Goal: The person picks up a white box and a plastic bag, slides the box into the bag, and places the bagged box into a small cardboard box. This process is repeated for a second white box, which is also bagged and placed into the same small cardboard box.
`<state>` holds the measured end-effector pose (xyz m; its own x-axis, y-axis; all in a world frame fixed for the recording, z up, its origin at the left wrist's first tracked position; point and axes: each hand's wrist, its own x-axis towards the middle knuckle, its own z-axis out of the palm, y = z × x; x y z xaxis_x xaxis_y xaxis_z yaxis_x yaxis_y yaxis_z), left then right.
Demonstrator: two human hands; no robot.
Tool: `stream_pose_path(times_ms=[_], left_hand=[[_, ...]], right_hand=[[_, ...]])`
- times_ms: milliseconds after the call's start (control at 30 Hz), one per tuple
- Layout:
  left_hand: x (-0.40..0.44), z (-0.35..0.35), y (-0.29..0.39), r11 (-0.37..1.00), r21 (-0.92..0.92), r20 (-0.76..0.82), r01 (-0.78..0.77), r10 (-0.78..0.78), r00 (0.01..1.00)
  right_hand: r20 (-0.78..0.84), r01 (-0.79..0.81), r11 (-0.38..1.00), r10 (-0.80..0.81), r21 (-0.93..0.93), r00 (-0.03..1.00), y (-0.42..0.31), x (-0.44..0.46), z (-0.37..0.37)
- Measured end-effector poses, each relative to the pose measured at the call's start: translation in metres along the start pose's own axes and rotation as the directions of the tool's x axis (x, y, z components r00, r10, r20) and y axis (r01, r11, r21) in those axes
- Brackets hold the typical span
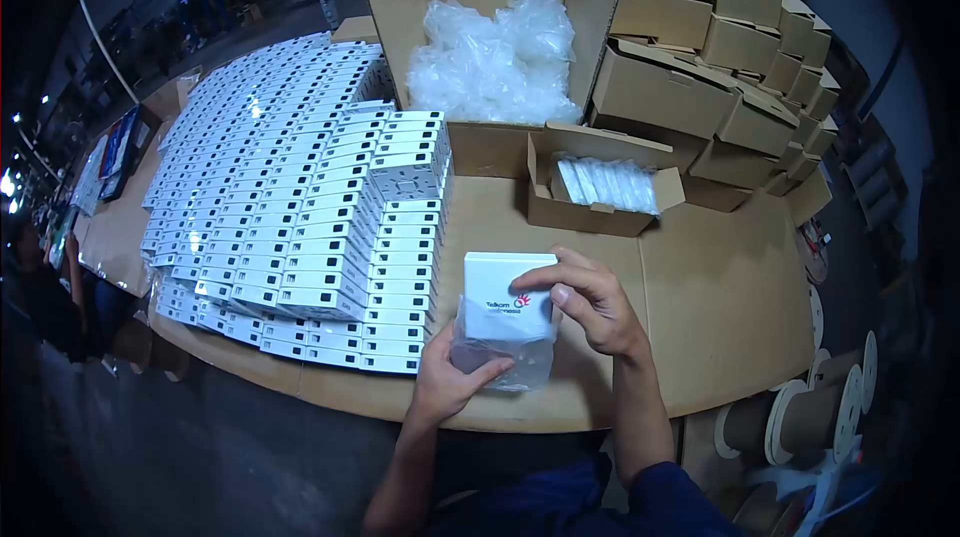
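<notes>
A white square box (485,277) with a red logo and "Telkom Indonesia" print sits partly inside a clear plastic bag (530,369). My left hand (447,379) grips the bag at its lower left, with the thumb laid across the front. At the box's right side, my right hand (597,309) holds on, its index finger over the printed face and the thumb by the edge. Its other fingers are partly hidden. The box's upper half sticks out of the bag, above the cardboard-covered table.
Stacked white boxes (270,187) fill the table's left. Behind stand a large carton (400,7) of clear plastic bags (490,57) and a small carton (600,221) of bagged white items (610,185). Brown cartons (660,87) pile up at right. Spools (820,412) stand below right; a person (60,282) is far left.
</notes>
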<state>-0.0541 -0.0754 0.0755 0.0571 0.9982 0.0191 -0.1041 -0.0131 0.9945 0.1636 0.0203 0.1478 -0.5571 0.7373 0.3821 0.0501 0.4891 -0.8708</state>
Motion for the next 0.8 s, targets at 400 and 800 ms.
stream_pose_path(times_ms=[400, 800], left_hand=[[0.003, 0.01, -0.043, 0.832, -0.555, -0.096, 0.015, -0.082, 0.992], [0.012, 0.005, -0.045, 0.945, -0.312, -0.1, -0.104, 0.076, 0.992]], right_hand=[[-0.101, -0.219, 0.79, 0.333, 0.573, 0.937, 0.049, -0.039, 0.03], [-0.361, -0.021, 0.63, 0.471, 0.776, 0.805, 0.061, -0.068, 0.071]])
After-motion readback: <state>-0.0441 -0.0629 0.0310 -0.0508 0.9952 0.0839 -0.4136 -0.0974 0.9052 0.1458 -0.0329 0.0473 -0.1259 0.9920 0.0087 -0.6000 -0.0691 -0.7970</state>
